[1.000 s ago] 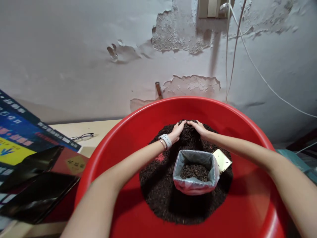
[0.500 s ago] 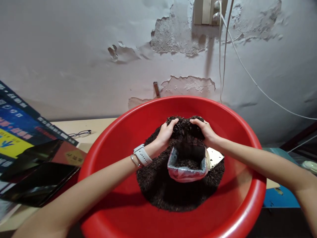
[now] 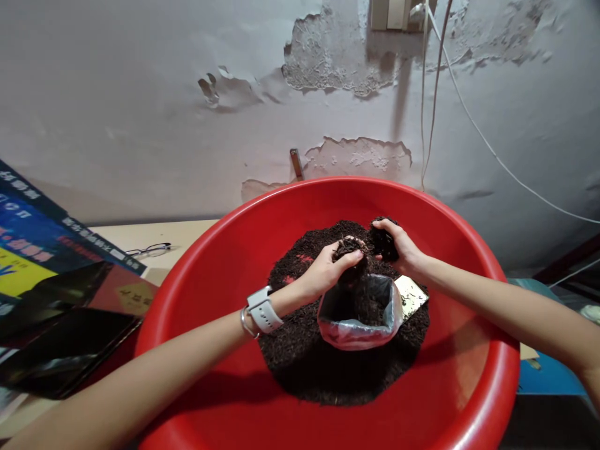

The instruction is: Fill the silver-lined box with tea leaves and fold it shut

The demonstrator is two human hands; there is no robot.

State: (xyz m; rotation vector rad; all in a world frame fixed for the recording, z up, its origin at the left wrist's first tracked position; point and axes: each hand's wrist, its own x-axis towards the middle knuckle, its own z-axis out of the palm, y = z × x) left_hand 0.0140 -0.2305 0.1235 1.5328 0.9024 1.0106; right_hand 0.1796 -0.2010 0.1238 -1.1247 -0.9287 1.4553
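Left hand (image 3: 330, 270): fingers curled round a clump of dark loose tea, directly above open mouth of foil bag (image 3: 360, 312), nearer of the two. Right hand (image 3: 398, 249): closed on another clump, just behind bag. Bag upright in tea heap (image 3: 304, 350) inside red basin (image 3: 210, 275)

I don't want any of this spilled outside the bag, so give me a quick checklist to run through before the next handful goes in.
1. Bag mouth open: the lined bag stands upright in the heap with its mouth wide. Ok.
2. Left hand above the mouth: it holds a handful at the near-left rim, material falling in. Ok.
3. Right hand above the mouth: its handful sits behind the bag, over the dark loose material. Not ok.
4. Bag has room: contents sit below the rim. Ok.
5. Spill caught: the red basin surrounds everything. Ok.
6. Bag braced against tipping: cannot tell.
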